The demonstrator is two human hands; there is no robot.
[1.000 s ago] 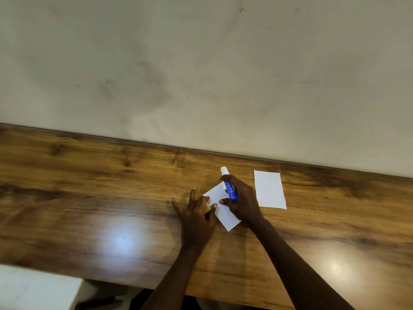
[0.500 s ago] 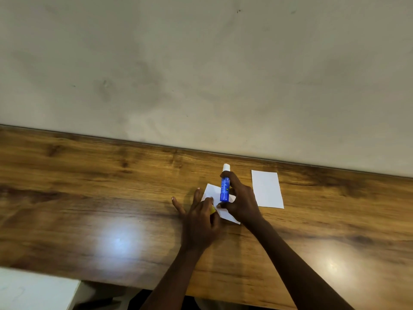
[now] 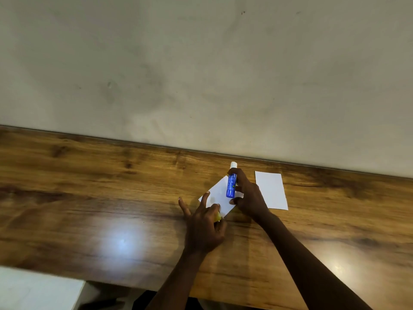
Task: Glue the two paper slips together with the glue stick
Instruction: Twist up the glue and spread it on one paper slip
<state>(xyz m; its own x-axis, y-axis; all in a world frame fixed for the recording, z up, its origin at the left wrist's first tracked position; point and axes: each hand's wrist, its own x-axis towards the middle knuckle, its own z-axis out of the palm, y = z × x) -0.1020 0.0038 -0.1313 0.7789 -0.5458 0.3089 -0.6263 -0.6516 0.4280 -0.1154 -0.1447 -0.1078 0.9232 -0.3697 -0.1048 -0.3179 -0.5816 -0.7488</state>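
Head view records a pale, smudged wall (image 3: 201, 74) above a wood-grain table (image 3: 89, 198). A white surface (image 3: 33, 289) shows at the lower left corner, below the table edge.

The right hand (image 3: 250, 198) is clamped on a blue glue stick (image 3: 231, 184), fingers and thumb curled round its barrel. The stick's white end points toward the wall and its lower end sits over the tilted paper slip (image 3: 218, 195); contact cannot be confirmed.

The left hand (image 3: 205, 227) rests extended fingertips on that slip's near corner, with its other fingers curled round a small yellow item (image 3: 217, 217).

A second paper slip (image 3: 271, 190) lies flat just right of the right hand, apart from the first.
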